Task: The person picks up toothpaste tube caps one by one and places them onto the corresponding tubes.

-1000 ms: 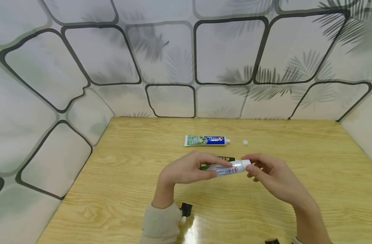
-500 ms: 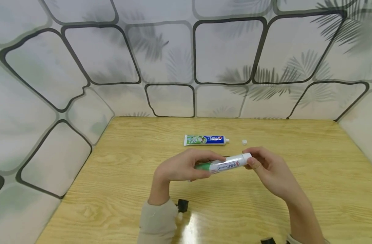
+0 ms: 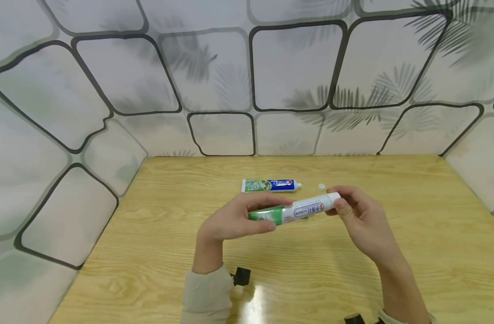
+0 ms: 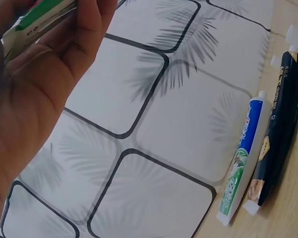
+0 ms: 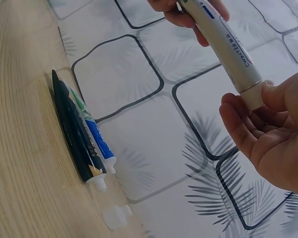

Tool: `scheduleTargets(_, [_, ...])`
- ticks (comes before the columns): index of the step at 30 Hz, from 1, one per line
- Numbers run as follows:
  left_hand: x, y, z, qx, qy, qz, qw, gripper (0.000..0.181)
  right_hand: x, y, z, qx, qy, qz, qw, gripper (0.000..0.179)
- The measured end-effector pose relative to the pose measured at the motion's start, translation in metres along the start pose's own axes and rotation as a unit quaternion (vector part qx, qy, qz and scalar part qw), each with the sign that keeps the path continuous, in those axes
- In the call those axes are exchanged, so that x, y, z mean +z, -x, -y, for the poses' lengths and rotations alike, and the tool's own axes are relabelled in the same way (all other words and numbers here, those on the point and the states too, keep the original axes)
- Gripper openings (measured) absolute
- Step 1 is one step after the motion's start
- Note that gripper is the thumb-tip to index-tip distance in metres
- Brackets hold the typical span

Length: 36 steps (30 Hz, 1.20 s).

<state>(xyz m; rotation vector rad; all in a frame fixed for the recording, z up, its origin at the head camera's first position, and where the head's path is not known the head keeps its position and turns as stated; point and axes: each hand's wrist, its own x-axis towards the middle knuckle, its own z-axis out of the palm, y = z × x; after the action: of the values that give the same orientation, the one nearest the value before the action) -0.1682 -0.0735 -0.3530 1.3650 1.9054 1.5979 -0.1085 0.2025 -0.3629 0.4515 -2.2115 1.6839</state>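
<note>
My left hand (image 3: 238,218) grips the green tail end of a green and white toothpaste tube (image 3: 305,209) between thumb and fingers. The tube is held above the table, its cap end tilted up to the right in the head view. At that end my right hand (image 3: 362,222) pinches the white cap (image 5: 253,95) between thumb and fingers; the cap sits on the tube's neck end. In the left wrist view only the tube's green end shows, in the palm of the left hand (image 4: 35,94).
A blue and green toothpaste tube (image 3: 277,185) lies uncapped on the wooden table (image 3: 169,202). A black toothpaste tube (image 4: 280,124) lies beside it, mostly hidden by the hands in the head view. Loose white caps (image 5: 116,216) lie near their nozzles. A patterned wall covering (image 3: 295,67) stands behind.
Both hands have raised the green and white tube off the black one, toward the camera. The left hand has shifted left, so more of the green end shows; the right hand stays at the cap.
</note>
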Motion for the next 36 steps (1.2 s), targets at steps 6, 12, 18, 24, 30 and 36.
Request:
scheduleTargets(6, [0.001,-0.002,0.005,0.021,0.020,-0.009,0.9995,0.039,0.002,0.000,0.001,-0.015,0.023,-0.022,0.9994,0.022])
scheduleTargets(12, [0.002,-0.002,0.010,0.031,0.106,0.012,0.9938,0.039,0.006,-0.001,0.001,-0.025,0.029,-0.068,0.9969,0.021])
scheduleTargets(18, [0.000,-0.001,0.012,0.062,0.105,0.021,0.9923,0.047,0.005,-0.002,0.000,-0.020,0.035,-0.075,0.9964,0.021])
scheduleTargets(24, [-0.001,-0.004,0.011,0.073,0.060,0.043,0.9946,0.049,0.002,-0.001,0.000,-0.012,0.050,-0.078,0.9957,0.021])
scheduleTargets(30, [0.002,-0.006,0.004,0.063,0.018,0.050,0.9966,0.048,-0.006,0.002,0.000,0.011,0.083,-0.048,0.9954,0.020])
scheduleTargets(36, [0.002,-0.004,0.000,0.049,0.000,0.061,0.9970,0.048,-0.009,0.002,0.001,0.048,0.079,0.009,0.9957,0.026])
